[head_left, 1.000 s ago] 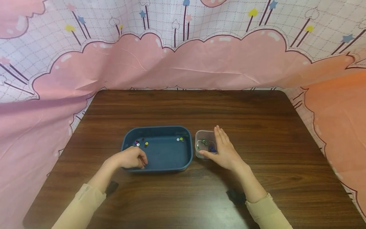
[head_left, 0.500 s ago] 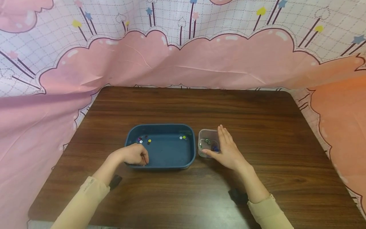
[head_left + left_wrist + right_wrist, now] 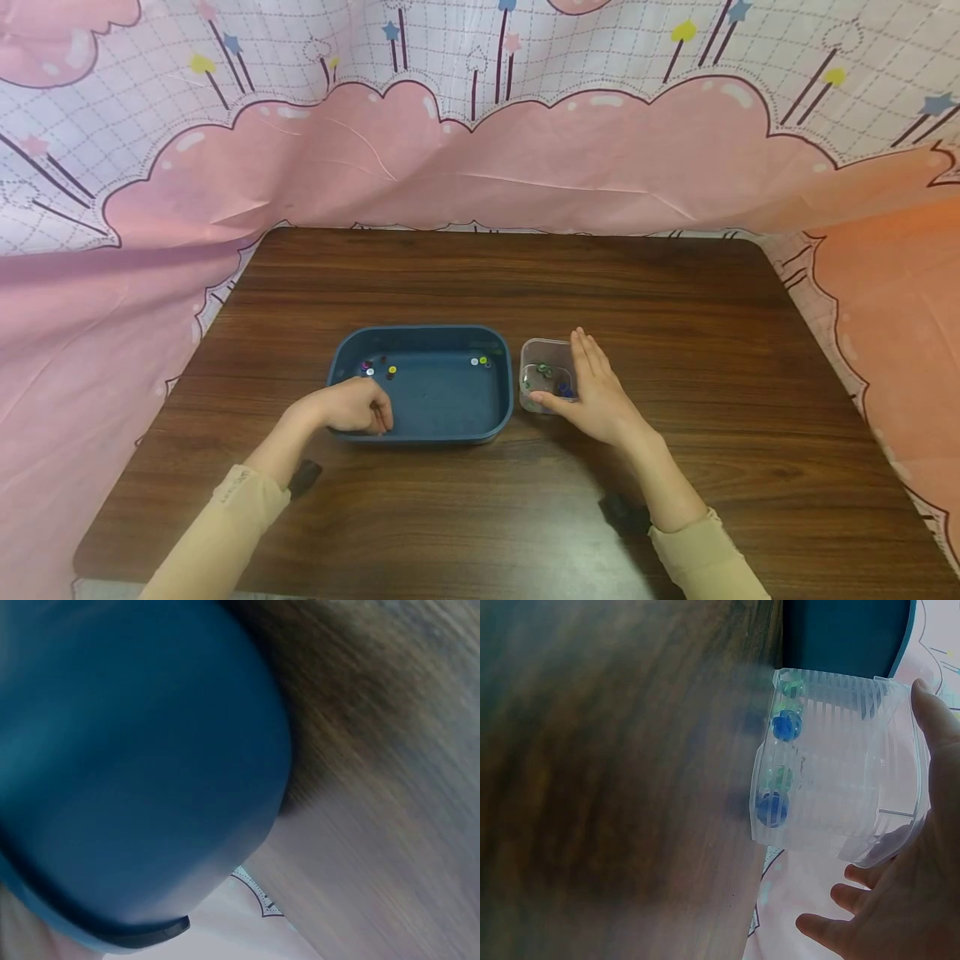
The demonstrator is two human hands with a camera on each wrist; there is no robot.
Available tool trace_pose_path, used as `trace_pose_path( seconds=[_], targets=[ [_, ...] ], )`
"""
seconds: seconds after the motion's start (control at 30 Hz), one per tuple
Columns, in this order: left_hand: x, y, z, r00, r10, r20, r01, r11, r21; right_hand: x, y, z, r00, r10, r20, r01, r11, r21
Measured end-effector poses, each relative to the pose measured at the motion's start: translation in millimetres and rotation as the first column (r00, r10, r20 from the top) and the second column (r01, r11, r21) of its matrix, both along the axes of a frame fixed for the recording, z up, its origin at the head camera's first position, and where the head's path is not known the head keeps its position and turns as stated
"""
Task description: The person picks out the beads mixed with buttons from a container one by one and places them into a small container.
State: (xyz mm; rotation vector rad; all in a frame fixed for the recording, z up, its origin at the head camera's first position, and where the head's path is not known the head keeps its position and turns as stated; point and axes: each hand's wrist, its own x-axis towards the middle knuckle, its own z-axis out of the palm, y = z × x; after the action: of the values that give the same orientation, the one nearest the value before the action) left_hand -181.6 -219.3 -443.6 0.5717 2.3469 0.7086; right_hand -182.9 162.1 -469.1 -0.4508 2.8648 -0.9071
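Observation:
My left hand (image 3: pixel 354 405) reaches over the near left rim of a dark blue tub (image 3: pixel 442 438), its fingers bent down inside. Whether its fingertips pinch something, I cannot tell. Small round bead-like pieces lie in the tub: a white one (image 3: pixel 371 372), a yellow one (image 3: pixel 392 369) and others at the back left, a few more at the back right. My right hand (image 3: pixel 600 400) rests at the right side of a clear plastic box (image 3: pixel 542 342), thumb at the near rim, fingers extended. In the right wrist view, green and blue beads (image 3: pixel 772 809) show through the box wall.
Tub and box stand side by side on a dark brown wooden table (image 3: pixel 660 317), a narrow gap between them. A patterned pink and white cloth (image 3: pixel 465 175) hangs behind the table and at both sides. The tub's outer wall (image 3: pixel 150 750) fills much of the left wrist view.
The head view has shifted slightly, so everything sits a little to the right in it. My left fingers have moved slightly within the tub; the right hand stays at the box.

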Motion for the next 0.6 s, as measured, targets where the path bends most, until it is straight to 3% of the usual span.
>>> trace_pose_path(
  seconds=[0.47,0.6],
  targets=[
    [-1.7,-0.6,-0.6,0.997,0.053,0.049,-0.06,0.984,0.168,-0.7,-0.1,-0.6,1.0,0.008,-0.022,-0.008,1.0,0.012],
    [-2.2,0.7,2.3,0.998,0.05,0.028,-0.055,0.976,0.211,-0.1,-1.0,-0.3,1.0,0.01,-0.025,-0.01,1.0,0.011]
  ],
)
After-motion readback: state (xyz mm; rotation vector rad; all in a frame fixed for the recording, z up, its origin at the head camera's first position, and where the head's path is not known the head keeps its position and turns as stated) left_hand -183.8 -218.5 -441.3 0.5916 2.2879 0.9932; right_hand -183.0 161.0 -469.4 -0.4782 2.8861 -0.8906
